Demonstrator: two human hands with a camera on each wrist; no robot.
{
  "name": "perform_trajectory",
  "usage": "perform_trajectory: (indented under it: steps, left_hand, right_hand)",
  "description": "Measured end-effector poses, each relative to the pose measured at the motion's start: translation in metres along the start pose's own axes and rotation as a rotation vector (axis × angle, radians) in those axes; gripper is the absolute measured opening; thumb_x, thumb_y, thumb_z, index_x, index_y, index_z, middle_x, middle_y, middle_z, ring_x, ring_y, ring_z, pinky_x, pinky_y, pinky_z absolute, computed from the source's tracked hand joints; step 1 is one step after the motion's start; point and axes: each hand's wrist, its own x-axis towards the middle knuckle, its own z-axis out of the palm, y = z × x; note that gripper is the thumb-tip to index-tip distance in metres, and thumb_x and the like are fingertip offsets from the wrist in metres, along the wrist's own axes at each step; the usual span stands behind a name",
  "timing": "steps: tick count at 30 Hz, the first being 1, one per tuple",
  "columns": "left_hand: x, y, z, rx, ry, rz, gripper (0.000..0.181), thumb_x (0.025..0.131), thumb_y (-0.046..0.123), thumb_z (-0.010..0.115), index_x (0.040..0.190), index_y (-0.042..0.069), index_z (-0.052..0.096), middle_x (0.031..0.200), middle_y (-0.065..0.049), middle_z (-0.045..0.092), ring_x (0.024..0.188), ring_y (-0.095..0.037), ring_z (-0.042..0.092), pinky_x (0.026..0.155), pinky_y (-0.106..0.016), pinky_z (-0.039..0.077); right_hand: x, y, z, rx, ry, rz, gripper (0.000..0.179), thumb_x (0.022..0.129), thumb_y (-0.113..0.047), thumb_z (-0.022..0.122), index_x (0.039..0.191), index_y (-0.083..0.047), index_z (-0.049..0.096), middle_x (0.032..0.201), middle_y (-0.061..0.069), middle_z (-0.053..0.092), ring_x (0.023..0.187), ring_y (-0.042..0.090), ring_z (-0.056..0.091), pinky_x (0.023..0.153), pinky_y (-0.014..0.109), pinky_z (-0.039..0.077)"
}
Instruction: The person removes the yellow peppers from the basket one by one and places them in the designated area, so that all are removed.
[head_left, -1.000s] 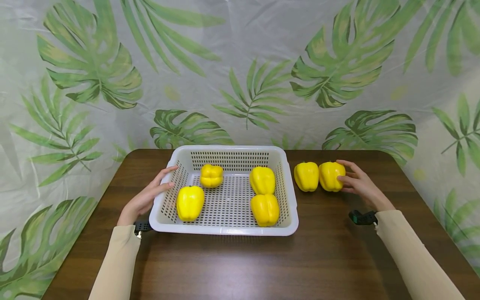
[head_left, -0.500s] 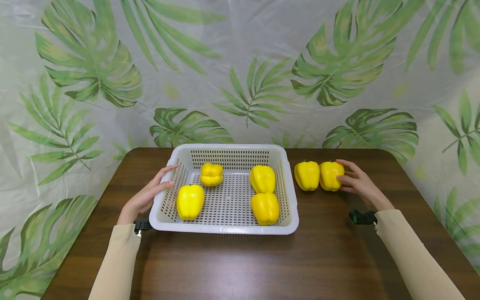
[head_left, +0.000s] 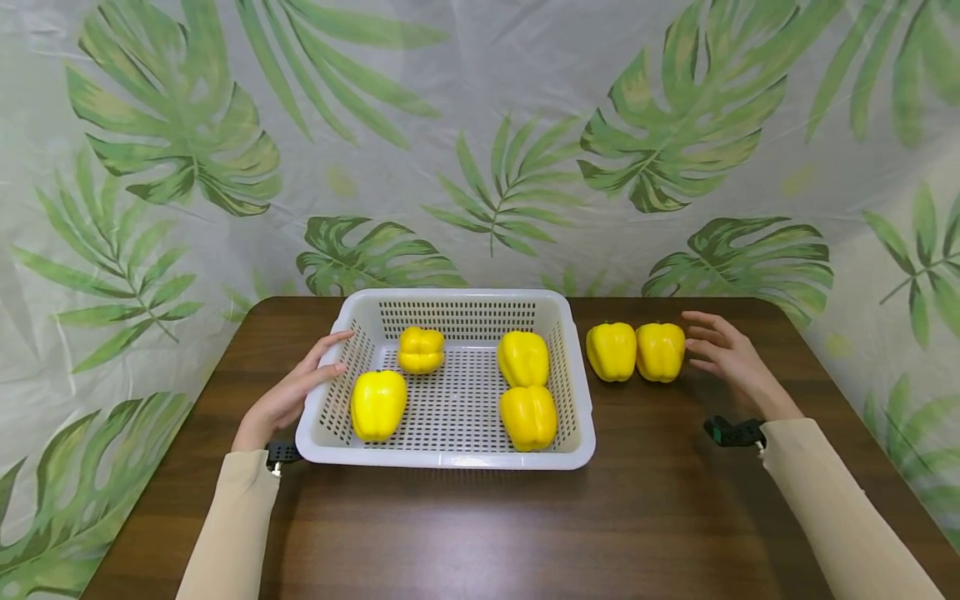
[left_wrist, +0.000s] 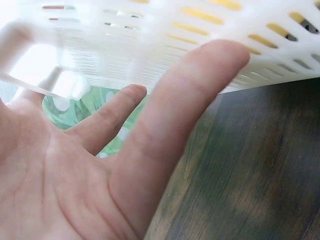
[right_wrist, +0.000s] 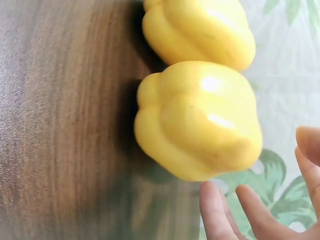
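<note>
My left hand rests against the left side of a white perforated plastic basket, fingertips at its rim. In the left wrist view the thumb lies extended along the slotted wall. Inside the basket are several yellow bell peppers, among them a small one at the back left and a larger one in front of it. My right hand is just right of a yellow bell pepper on the table, fingers spread and holding nothing. Another bell pepper touches that pepper's left side.
Everything stands on a dark brown wooden table with rounded far corners. Behind it hangs a pale cloth with a green leaf print. The two loose peppers stand close to the basket's right wall.
My right hand has drawn off the rightmost pepper to the right, leaving a small gap. The left hand and the basket keep their places.
</note>
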Motion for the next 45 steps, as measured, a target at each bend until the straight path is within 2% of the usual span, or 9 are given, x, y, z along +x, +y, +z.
perform_trajectory:
  steps: [3,8,15,20,23,29,31,39,45]
  left_hand:
    - [0.0,0.0,0.0,0.001,0.0,0.001,0.058,0.101,0.021,0.044,0.151,0.026,0.014,0.155,-0.02,0.005,0.126,-0.056,0.029,0.075,-0.061,0.049]
    - [0.001,0.0,0.0,0.002,-0.001,0.004,0.058,0.101,0.021,0.044,0.151,0.026,0.014,0.155,-0.02,0.005,0.126,-0.056,0.029,0.075,-0.061,0.049]
    - [0.001,-0.001,0.0,-0.006,-0.006,0.007,0.058,0.101,0.02,0.044,0.151,0.025,0.014,0.155,-0.02,0.005,0.126,-0.057,0.028,0.075,-0.061,0.049]
    - [0.0,-0.001,0.0,-0.004,-0.003,0.006,0.058,0.101,0.02,0.044,0.151,0.026,0.014,0.155,-0.02,0.005,0.126,-0.057,0.029,0.074,-0.061,0.049]
    - [0.0,-0.001,0.0,-0.004,-0.003,0.006,0.058,0.101,0.02,0.044,0.151,0.026,0.014,0.155,-0.02,0.005,0.126,-0.057,0.029,0.074,-0.061,0.049]
    - [0.001,-0.001,-0.001,-0.003,-0.004,0.009,0.058,0.101,0.02,0.043,0.151,0.026,0.014,0.155,-0.02,0.005,0.125,-0.057,0.029,0.074,-0.061,0.049]
    - [0.001,-0.001,-0.001,-0.002,-0.004,0.01,0.058,0.101,0.019,0.043,0.151,0.026,0.014,0.155,-0.02,0.005,0.125,-0.057,0.029,0.074,-0.061,0.049]
    - [0.001,-0.001,-0.001,-0.002,-0.004,0.012,0.058,0.101,0.019,0.043,0.151,0.026,0.014,0.155,-0.019,0.005,0.126,-0.056,0.029,0.075,-0.061,0.049]
    - [0.001,-0.001,0.0,-0.005,-0.002,0.007,0.058,0.101,0.019,0.043,0.151,0.026,0.014,0.155,-0.02,0.005,0.126,-0.056,0.028,0.075,-0.061,0.049]
  right_hand:
    - [-0.001,-0.003,-0.001,0.0,0.024,-0.031,0.053,0.1,-0.022,0.051,0.149,-0.013,0.032,0.142,0.023,0.028,0.11,0.002,0.044,0.082,0.02,0.049]
    - [-0.001,-0.01,-0.002,0.029,0.045,-0.068,0.05,0.099,-0.018,0.053,0.146,-0.012,0.036,0.133,0.006,0.037,0.108,0.001,0.046,0.081,0.018,0.049]
    - [0.001,-0.025,0.007,0.108,0.011,-0.107,0.049,0.098,-0.016,0.055,0.144,-0.009,0.039,0.126,-0.001,0.044,0.108,0.004,0.052,0.082,0.019,0.05]
    - [0.003,-0.039,0.019,0.096,-0.031,-0.113,0.043,0.099,-0.016,0.053,0.141,-0.016,0.043,0.124,-0.005,0.048,0.106,0.012,0.055,0.084,0.02,0.049]
    - [0.004,-0.048,0.027,0.079,-0.051,-0.101,0.043,0.099,-0.018,0.053,0.141,-0.017,0.042,0.125,-0.004,0.048,0.108,0.014,0.055,0.085,0.021,0.049]
    - [0.005,-0.064,0.046,0.048,-0.087,-0.07,0.05,0.1,-0.023,0.052,0.145,-0.01,0.035,0.14,0.02,0.038,0.109,0.013,0.056,0.088,0.026,0.049]
    - [0.005,-0.069,0.052,0.049,-0.1,-0.06,0.051,0.1,-0.024,0.052,0.145,-0.009,0.034,0.143,0.025,0.035,0.11,0.015,0.056,0.089,0.027,0.048]
    - [0.009,-0.089,0.08,0.035,-0.152,-0.056,0.052,0.099,-0.023,0.054,0.144,-0.006,0.035,0.142,0.021,0.038,0.116,0.031,0.051,0.096,0.04,0.045]
    - [0.012,-0.101,0.102,0.053,-0.196,-0.05,0.053,0.099,-0.019,0.054,0.144,-0.001,0.033,0.143,0.024,0.037,0.122,0.041,0.045,0.098,0.049,0.041]
